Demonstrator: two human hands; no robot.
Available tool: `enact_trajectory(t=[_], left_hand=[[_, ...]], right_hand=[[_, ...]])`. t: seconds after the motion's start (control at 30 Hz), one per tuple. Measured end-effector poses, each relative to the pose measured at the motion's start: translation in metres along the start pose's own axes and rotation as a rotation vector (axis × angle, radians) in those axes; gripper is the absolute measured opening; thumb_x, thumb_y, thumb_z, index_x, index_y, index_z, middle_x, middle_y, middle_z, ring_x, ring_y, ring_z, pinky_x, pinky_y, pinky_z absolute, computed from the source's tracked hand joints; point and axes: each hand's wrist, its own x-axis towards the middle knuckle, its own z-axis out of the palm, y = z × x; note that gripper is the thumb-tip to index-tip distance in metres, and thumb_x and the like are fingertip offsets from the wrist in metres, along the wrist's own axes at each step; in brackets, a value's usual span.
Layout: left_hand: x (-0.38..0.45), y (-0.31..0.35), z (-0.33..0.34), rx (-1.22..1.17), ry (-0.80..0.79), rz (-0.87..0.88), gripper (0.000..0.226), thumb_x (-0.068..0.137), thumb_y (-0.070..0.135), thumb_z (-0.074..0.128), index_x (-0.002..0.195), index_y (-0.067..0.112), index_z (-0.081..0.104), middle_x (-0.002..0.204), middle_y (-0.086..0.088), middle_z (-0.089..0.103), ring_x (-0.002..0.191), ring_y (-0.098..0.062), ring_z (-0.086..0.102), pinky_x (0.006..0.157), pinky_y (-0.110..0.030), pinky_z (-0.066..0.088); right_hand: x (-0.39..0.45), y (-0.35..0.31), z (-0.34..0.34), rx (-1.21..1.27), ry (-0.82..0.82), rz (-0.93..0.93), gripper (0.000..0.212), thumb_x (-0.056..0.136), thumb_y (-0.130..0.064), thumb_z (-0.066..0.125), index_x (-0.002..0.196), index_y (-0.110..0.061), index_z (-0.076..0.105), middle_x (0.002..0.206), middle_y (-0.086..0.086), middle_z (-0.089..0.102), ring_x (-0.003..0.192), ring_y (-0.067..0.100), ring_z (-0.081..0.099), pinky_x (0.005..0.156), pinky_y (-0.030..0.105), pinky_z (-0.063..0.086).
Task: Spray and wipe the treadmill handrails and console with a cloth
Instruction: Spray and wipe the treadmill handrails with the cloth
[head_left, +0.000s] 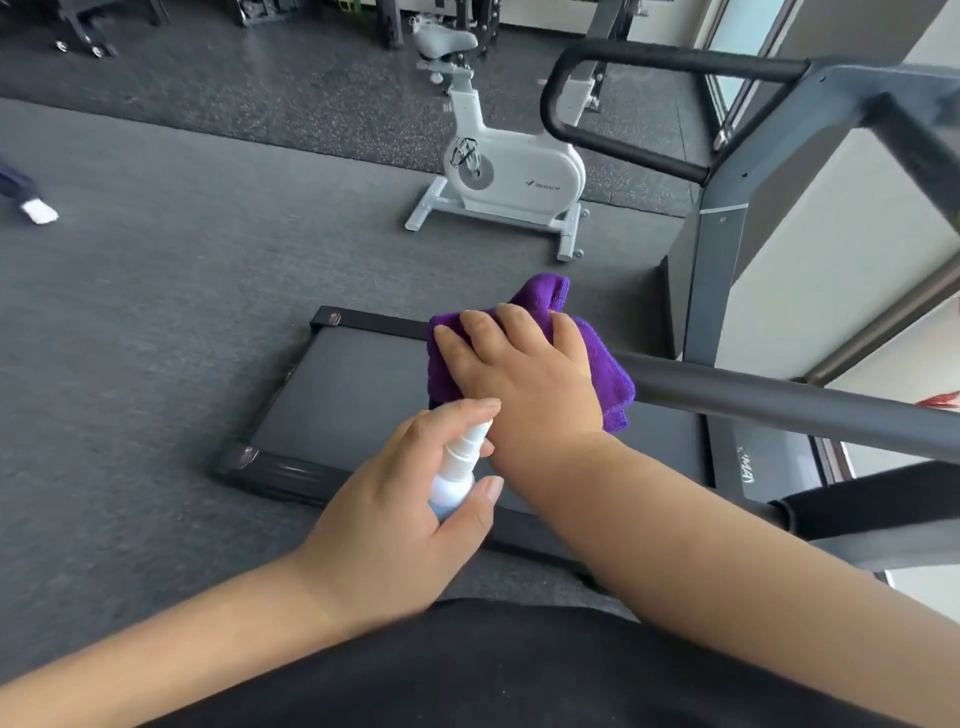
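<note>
Purple cloth (613, 384) plush terry, handrail (779, 405) matt smooth, spray bottle (457, 478) glossy white plastic, floor (156, 338) rough rubber.

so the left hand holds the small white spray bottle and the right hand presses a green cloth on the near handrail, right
Not quite: the cloth is purple, not green. The head view shows the right hand pressing a folded purple microfibre cloth on the near dark grey padded handrail, while the left hand holds the small white spray bottle.
</note>
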Motion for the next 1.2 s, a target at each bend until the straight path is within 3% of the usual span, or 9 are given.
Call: enact_trajectory(t=[0.2, 0.3, 0.43, 0.57, 0.7, 0.87, 0.93, 1.03, 1.2], left_hand=[[-0.005, -0.038, -0.034, -0.072, -0.029, 0.014, 0.05, 0.087, 0.038, 0.056, 0.131, 0.043, 0.034, 0.114, 0.019, 0.055, 0.107, -0.001, 0.056, 0.089, -0.007, 0.039], [-0.007, -0.052, -0.05, -0.106, -0.051, 0.028, 0.05, 0.086, 0.039, 0.056, 0.131, 0.042, 0.034, 0.113, 0.02, 0.056, 0.107, 0.001, 0.057, 0.088, -0.006, 0.039], [-0.009, -0.072, -0.07, -0.13, -0.109, 0.066, 0.05, 0.086, 0.036, 0.056, 0.131, 0.042, 0.034, 0.115, 0.021, 0.055, 0.105, 0.003, 0.057, 0.087, -0.005, 0.038], [-0.01, -0.089, -0.083, -0.141, -0.168, 0.084, 0.05, 0.086, 0.037, 0.056, 0.13, 0.045, 0.034, 0.116, 0.023, 0.054, 0.103, 0.005, 0.057, 0.087, -0.004, 0.037], [-0.007, -0.098, -0.086, -0.142, -0.217, 0.088, 0.054, 0.085, 0.043, 0.055, 0.13, 0.058, 0.031, 0.115, 0.024, 0.055, 0.096, 0.005, 0.058, 0.08, -0.003, 0.039], [0.003, -0.098, -0.08, -0.137, -0.272, 0.106, 0.054, 0.082, 0.048, 0.055, 0.128, 0.061, 0.03, 0.116, 0.026, 0.055, 0.101, 0.006, 0.058, 0.081, -0.001, 0.038], [0.007, -0.095, -0.071, -0.133, -0.308, 0.11, 0.052, 0.085, 0.045, 0.059, 0.127, 0.061, 0.031, 0.114, 0.027, 0.056, 0.096, 0.005, 0.059, 0.077, 0.0, 0.038], [0.013, -0.084, -0.054, -0.12, -0.374, 0.128, 0.051, 0.088, 0.042, 0.06, 0.125, 0.062, 0.032, 0.11, 0.026, 0.057, 0.092, 0.005, 0.058, 0.075, 0.0, 0.037], [0.027, -0.055, -0.018, -0.103, -0.479, 0.117, 0.05, 0.079, 0.05, 0.053, 0.12, 0.068, 0.031, 0.108, 0.024, 0.059, 0.091, 0.012, 0.056, 0.073, 0.001, 0.037]], right_hand=[[0.016, -0.043, 0.008, -0.241, -0.084, -0.175, 0.038, 0.085, -0.034, 0.053, 0.121, -0.021, 0.054, 0.114, -0.005, 0.052, 0.115, 0.028, 0.038, 0.106, 0.051, 0.026], [0.02, -0.065, 0.023, -0.369, -0.184, -0.253, 0.034, 0.088, -0.041, 0.053, 0.117, -0.023, 0.057, 0.113, -0.006, 0.054, 0.118, 0.026, 0.041, 0.107, 0.053, 0.017], [0.017, -0.089, 0.049, -0.429, -0.311, -0.342, 0.035, 0.092, -0.041, 0.052, 0.119, -0.022, 0.06, 0.12, -0.006, 0.058, 0.129, 0.026, 0.043, 0.116, 0.05, 0.021], [0.019, -0.107, 0.06, -0.177, -0.309, -0.252, 0.023, 0.081, -0.04, 0.062, 0.102, -0.03, 0.065, 0.102, -0.011, 0.061, 0.114, 0.023, 0.05, 0.112, 0.046, 0.019], [0.01, -0.118, 0.051, 0.142, -0.2, -0.124, 0.016, 0.075, -0.029, 0.068, 0.083, -0.028, 0.054, 0.083, -0.011, 0.05, 0.101, 0.02, 0.052, 0.105, 0.041, 0.027], [-0.038, -0.119, 0.041, 0.669, -0.08, 0.22, 0.034, 0.077, -0.026, 0.07, 0.109, -0.027, 0.062, 0.094, -0.006, 0.064, 0.095, 0.022, 0.058, 0.088, 0.04, 0.042], [-0.062, -0.11, 0.032, 1.006, -0.071, 0.495, 0.039, 0.081, -0.029, 0.068, 0.117, -0.042, 0.059, 0.105, -0.015, 0.066, 0.102, 0.01, 0.058, 0.092, 0.029, 0.042], [-0.093, -0.09, 0.023, 1.368, 0.025, 0.9, 0.034, 0.088, -0.023, 0.071, 0.106, -0.05, 0.063, 0.104, -0.025, 0.069, 0.1, -0.005, 0.062, 0.088, 0.013, 0.044], [-0.139, -0.043, 0.025, 1.525, 0.321, 1.403, 0.017, 0.09, -0.032, 0.068, 0.107, -0.036, 0.068, 0.097, -0.005, 0.075, 0.095, 0.017, 0.071, 0.089, 0.041, 0.057]])
